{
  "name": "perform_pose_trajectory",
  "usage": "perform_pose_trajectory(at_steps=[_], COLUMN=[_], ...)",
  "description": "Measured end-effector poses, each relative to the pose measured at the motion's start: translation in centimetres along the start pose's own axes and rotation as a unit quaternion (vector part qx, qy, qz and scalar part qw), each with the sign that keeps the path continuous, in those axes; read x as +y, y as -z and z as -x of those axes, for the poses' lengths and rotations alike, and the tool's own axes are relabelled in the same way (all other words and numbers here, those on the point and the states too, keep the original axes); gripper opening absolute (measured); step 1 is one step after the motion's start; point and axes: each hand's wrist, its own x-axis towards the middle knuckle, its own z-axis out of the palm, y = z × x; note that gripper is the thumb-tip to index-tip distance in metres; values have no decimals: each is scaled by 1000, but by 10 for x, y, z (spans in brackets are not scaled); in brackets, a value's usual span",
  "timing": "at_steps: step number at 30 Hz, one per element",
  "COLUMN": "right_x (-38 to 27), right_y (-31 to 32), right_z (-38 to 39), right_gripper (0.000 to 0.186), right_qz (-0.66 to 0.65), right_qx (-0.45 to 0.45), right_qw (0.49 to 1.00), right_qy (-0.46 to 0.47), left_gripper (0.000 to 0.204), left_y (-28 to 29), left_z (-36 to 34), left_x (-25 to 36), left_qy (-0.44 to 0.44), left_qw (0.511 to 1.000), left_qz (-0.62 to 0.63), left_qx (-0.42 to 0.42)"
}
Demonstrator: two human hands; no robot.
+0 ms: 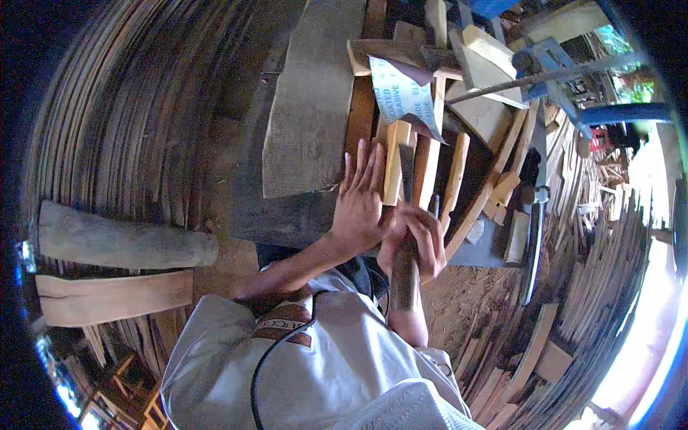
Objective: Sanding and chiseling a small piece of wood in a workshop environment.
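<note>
My right hand (416, 240) is wrapped round the thick wooden handle of a chisel (406, 168), whose flat dark blade points away from me along a light wooden block (393, 161). The handle's butt reaches back toward my body. My left hand (362, 197) lies beside the block with its fingers stretched out and pointing away; its thumb side is close to the right hand. The blade's tip rests on or just over the block; I cannot tell which. Beyond the block, a curled sheet of sandpaper (403, 97) shows its pale printed back over wooden pieces.
A wide grey board (308, 107) lies left of my hands. Shaped wooden strips (455, 179) and a hammer (534, 233) lie to the right. A blue metal clamp (548, 64) stands at the far right. Stacked planks (136, 107) fill the left side.
</note>
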Motion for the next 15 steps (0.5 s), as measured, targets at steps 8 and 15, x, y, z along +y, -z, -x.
perform_pose_trajectory(at_steps=[8,15], right_x=[5,-27], right_y=[1,6], right_z=[-14,-28], right_gripper=[21,22], right_qz=[33,-33], right_qx=[27,-17], right_qw=[999,999], right_qy=[-15,-3], left_gripper=[97,82], left_y=[21,74], left_z=[8,40], left_x=[6,15], left_qy=[38,-45], left_qw=[998,992], left_qz=[45,69], left_qx=[4,96])
